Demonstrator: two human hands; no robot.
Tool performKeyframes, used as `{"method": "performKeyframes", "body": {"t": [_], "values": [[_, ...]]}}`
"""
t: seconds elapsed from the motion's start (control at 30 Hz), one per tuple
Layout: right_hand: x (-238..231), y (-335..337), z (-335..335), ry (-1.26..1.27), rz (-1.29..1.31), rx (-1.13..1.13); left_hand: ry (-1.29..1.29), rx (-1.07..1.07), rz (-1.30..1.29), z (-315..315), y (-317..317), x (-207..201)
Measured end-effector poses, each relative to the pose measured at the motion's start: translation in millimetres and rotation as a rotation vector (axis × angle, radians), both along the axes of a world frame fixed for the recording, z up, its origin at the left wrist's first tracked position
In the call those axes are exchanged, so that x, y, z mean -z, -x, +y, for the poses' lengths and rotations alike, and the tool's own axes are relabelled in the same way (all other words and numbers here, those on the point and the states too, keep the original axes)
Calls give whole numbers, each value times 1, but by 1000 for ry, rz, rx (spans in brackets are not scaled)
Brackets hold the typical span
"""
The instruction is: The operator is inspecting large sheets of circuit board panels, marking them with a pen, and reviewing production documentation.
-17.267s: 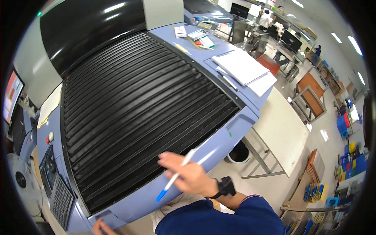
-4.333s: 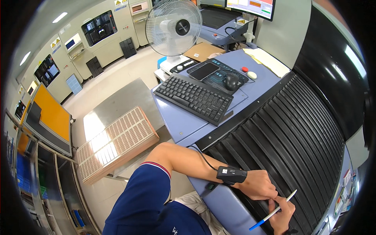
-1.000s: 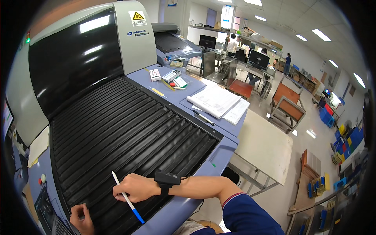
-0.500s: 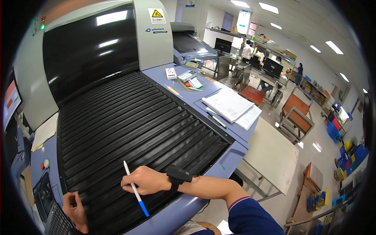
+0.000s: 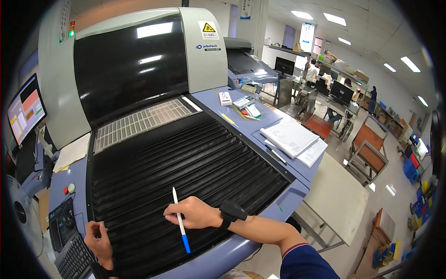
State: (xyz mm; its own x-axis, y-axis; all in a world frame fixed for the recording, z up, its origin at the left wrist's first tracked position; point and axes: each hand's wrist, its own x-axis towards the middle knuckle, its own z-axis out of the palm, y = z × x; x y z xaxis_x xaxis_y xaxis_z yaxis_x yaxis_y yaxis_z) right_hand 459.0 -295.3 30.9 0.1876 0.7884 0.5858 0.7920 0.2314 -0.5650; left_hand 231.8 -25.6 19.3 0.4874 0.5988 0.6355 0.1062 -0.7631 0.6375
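My right hand (image 5: 195, 213) is closed round a white pen with a blue end (image 5: 181, 228). The pen's pale tip points away from me, its blue end toward me. That hand is over the black pleated bellows cover (image 5: 186, 158) of a large machine; I cannot tell whether it touches. At the cover's near left, my left hand (image 5: 99, 242) has its fingers curled toward the thumb, with no object showing in it. Beyond the cover, a pale framed panel with a grid of cells (image 5: 144, 120) shows below the machine's dark hood (image 5: 132, 69).
Left of the cover are a keyboard (image 5: 74, 255), red and pale buttons (image 5: 68, 189) and a monitor (image 5: 28, 111). On the right ledge lie papers (image 5: 290, 137), another pen (image 5: 277, 155) and small boxes (image 5: 244, 102). A pale table (image 5: 330, 200) stands beyond; several people work farther back.
The gridded panel has come into sight from under the hood, and the bellows cover has drawn together toward me. My view has shifted left and up. Both hands keep much the same pose.
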Motion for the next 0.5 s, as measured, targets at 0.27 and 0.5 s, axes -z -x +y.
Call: {"method": "performKeyframes", "body": {"t": [0.27, 0.5], "values": [[-4, -10, -5, -107, 37, 110, 160, -69, 154, -4, -7, -11], [-5, -17, -4, -123, 116, 217, -105, -322, 646, -12, -1, -13]]}}
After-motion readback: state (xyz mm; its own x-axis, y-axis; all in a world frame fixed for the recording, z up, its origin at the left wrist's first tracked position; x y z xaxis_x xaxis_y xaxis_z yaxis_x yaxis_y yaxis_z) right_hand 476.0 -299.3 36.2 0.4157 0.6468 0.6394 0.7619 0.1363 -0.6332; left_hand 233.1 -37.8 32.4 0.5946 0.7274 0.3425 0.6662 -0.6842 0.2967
